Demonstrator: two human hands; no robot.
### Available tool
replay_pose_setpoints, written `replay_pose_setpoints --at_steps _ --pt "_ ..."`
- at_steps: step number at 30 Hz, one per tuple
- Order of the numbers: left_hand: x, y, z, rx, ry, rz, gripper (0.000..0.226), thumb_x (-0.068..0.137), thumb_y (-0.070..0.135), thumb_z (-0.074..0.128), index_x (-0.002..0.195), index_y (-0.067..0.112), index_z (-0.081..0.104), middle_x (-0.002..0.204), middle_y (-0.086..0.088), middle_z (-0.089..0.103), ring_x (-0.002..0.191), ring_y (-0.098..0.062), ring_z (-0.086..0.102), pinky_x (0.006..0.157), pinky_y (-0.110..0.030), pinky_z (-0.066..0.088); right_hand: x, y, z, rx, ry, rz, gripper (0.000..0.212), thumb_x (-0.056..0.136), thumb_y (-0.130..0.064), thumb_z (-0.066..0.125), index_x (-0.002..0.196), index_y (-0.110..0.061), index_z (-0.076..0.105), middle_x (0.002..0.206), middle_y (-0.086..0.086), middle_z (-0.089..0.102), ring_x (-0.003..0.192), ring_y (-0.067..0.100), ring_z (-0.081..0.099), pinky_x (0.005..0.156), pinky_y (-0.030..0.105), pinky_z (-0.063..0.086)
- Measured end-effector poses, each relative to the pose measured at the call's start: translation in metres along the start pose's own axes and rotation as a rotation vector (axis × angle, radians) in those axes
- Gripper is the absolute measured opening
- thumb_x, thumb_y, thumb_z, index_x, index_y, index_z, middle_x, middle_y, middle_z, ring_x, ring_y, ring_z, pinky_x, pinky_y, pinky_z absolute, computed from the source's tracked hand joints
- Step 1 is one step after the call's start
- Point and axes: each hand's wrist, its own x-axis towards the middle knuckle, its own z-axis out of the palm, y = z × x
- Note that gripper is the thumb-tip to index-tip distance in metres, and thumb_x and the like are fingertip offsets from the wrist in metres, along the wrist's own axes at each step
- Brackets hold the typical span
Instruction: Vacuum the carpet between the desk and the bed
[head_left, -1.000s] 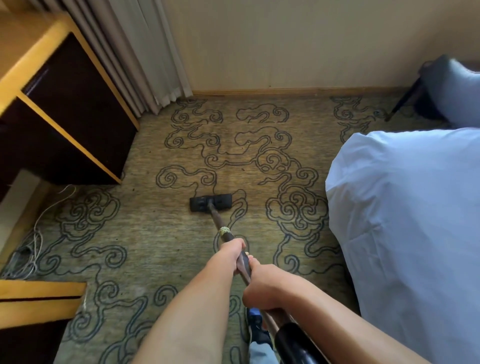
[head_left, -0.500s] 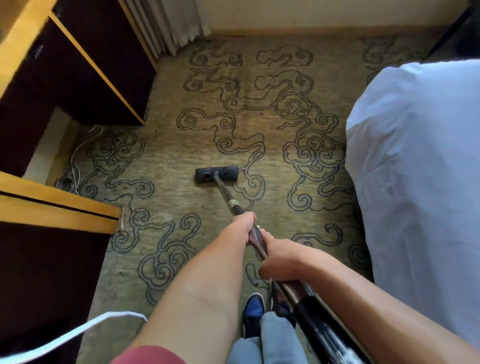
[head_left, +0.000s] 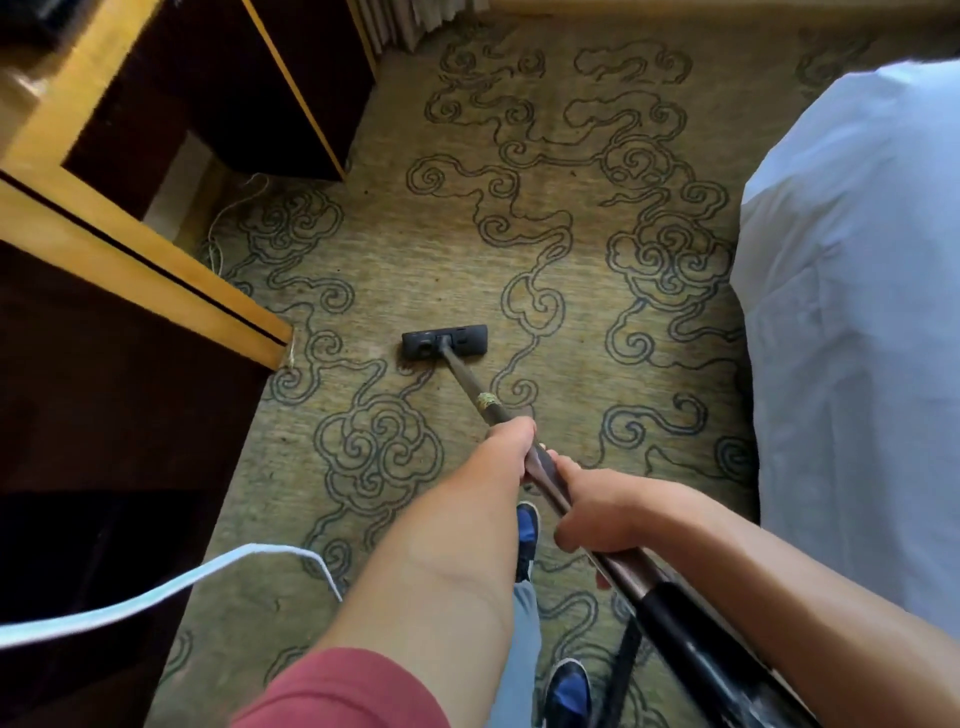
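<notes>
Both hands are wrapped around the vacuum wand (head_left: 540, 470), one ahead of the other. The left hand (head_left: 506, 449) is forward, its fingers curled tight round the brown tube just below a pale band on the tube; the right hand (head_left: 597, 512) is clamped on just behind it, nearly touching the left, above the point where the tube meets the black hose cuff (head_left: 691, 644).

From the left hand the wand slopes forward and to the left, down to the flat black floor head (head_left: 444, 342), which lies square on the patterned carpet (head_left: 441, 260). The head sits ahead of both hands, in the middle of the lane.

To the left of the hands stands the desk (head_left: 130, 260), dark panels with yellow wood trim. Its near corner juts toward the lane, and the floor head lies near that corner but apart from it, with a strip of bare carpet between. Farther ahead on the left the desk steps back into a knee recess, where a thin white cord (head_left: 215, 244) trails on the carpet.

To the right of the hands, the white bed cover (head_left: 852, 338) hangs to the floor, its edge running along the lane; open carpet lies between it and the floor head.

Ahead of the head the carpet runs clear to the curtain hem (head_left: 410, 23) at the top.

Below the arms, two blue shoes (head_left: 527, 535) stand on the carpet, and a red sleeve (head_left: 343, 691) covers the left upper arm.
</notes>
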Motion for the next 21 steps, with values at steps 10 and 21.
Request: replay_pose_setpoints --at_steps 10,21 --pt "-0.01 -0.152 0.005 -0.035 0.032 0.0 0.062 0.062 0.027 0.057 0.121 0.007 0.057 0.108 -0.015 0.07 0.094 -0.035 0.07 0.091 -0.051 0.055 -0.056 0.024 0.128 -0.074 -0.027 -0.042 0.103 0.088 -0.022 0.062 0.165 -0.02 -0.007 0.12 0.008 0.064 0.097 0.027 0.067 0.085 0.038 0.058" --pt "-0.048 -0.266 -0.002 -0.089 0.054 -0.087 0.052 0.061 0.026 0.059 0.11 0.008 0.06 0.092 -0.013 0.072 0.079 -0.033 0.072 0.084 -0.052 0.057 -0.093 0.045 0.234 -0.111 -0.078 -0.029 0.11 0.084 -0.025 0.063 0.163 -0.023 -0.014 0.115 0.008 0.063 0.098 0.027 0.064 0.088 0.035 0.055"
